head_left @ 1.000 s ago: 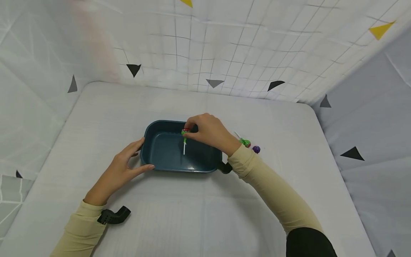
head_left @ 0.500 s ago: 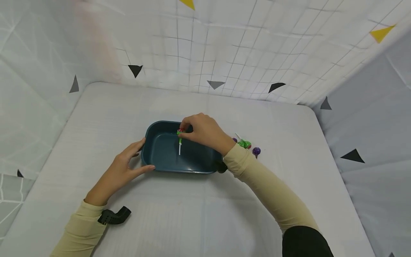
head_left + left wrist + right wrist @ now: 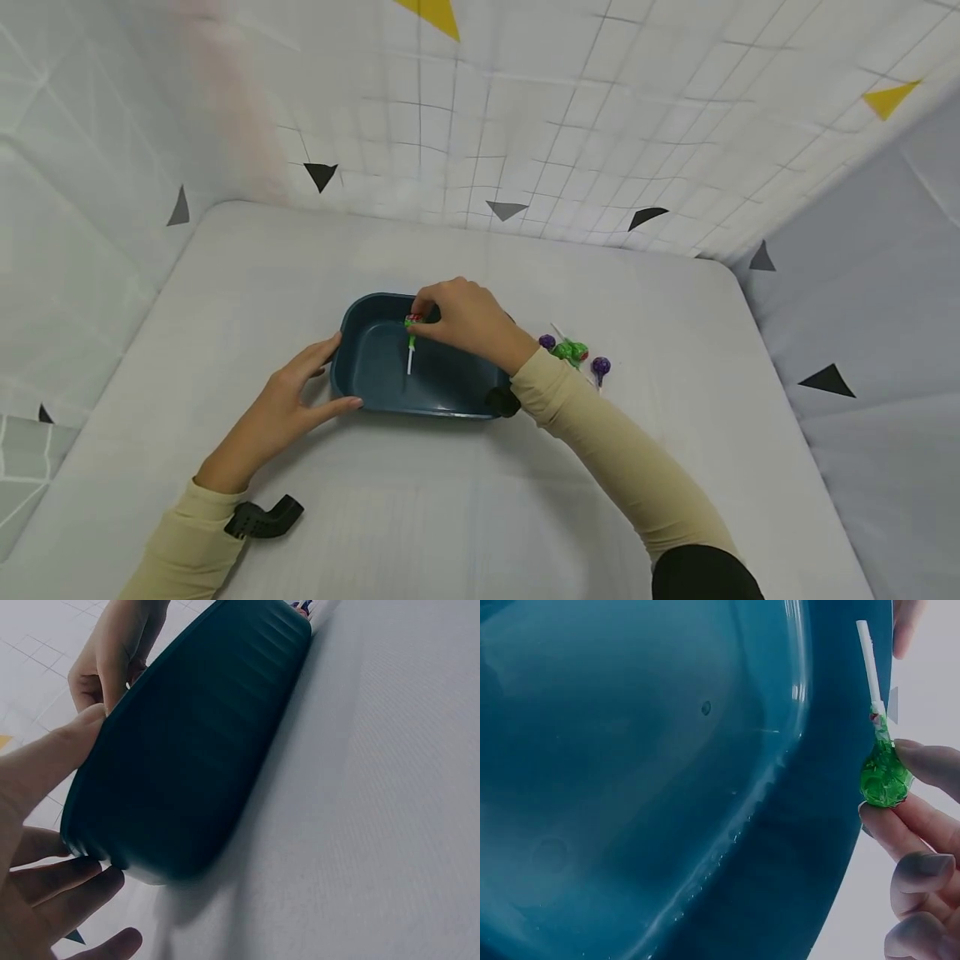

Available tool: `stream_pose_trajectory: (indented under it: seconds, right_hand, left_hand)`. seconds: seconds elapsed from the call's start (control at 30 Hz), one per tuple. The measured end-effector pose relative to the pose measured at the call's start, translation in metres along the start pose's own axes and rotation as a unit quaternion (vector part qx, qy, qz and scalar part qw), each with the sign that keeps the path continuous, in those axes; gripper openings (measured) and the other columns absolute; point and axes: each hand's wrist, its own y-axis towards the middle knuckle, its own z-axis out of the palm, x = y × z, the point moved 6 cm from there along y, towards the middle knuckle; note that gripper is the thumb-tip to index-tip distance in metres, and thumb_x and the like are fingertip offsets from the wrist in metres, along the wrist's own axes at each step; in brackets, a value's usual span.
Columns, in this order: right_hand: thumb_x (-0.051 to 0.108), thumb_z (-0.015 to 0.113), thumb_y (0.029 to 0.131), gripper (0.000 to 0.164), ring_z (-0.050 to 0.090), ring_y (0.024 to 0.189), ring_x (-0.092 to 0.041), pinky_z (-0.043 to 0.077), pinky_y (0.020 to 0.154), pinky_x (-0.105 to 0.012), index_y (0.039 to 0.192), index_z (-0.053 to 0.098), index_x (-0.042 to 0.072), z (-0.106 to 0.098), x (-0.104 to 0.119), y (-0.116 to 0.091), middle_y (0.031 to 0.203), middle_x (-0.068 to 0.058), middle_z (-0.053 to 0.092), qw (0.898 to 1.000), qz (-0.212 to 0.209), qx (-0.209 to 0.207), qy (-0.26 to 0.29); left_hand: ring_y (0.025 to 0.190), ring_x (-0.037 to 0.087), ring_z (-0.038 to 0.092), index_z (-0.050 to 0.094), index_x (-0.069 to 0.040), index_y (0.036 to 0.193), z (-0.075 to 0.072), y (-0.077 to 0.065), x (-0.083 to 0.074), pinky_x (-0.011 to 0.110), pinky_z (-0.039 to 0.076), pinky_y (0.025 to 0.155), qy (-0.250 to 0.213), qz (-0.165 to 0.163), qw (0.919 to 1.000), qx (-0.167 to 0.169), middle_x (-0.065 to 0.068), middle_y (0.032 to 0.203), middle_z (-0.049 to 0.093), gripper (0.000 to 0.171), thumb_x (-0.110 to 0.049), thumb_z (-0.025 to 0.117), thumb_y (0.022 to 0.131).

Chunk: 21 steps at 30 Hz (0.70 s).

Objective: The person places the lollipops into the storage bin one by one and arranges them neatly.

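Observation:
Over the left part of a dark teal plastic basin, my right hand pinches a green-wrapped lollipop by its head between thumb and fingertips. Its white stick points toward me in the head view. Seen from the right wrist, the lollipop is above the basin's edge. My left hand touches the basin's left end with fingers spread. In the left wrist view, the thumb lies on the rim of the basin and several fingertips touch its end wall.
Right of the basin lie several more lollipops: green ones, a purple one beside them, and another purple one slightly apart. A white cloth covers the table, with white patterned sheets behind.
My right hand has moved a little left over the basin, carrying the lollipop. More of the lollipops beside its forearm now show. My left hand stays at the basin's end.

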Motion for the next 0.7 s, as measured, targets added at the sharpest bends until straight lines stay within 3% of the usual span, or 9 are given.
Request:
stream_pose_trajectory:
  seconds: [0.7]
  right_hand:
    - [0.035,0.080,0.095,0.021,0.065,0.084,-0.007,0.053,0.067,-0.026,0.107,0.079,0.018,0.018,0.009,0.018,0.102,0.006,0.076,1.000,-0.014,0.004,0.000]
  left_hand:
    - [0.140,0.035,0.045,0.033,0.000,0.162,0.002,-0.001,0.000,0.053,0.050,0.101,0.009,0.019,0.9998,-0.006,0.016,0.159,0.043,0.098,-0.014,0.090,0.084]
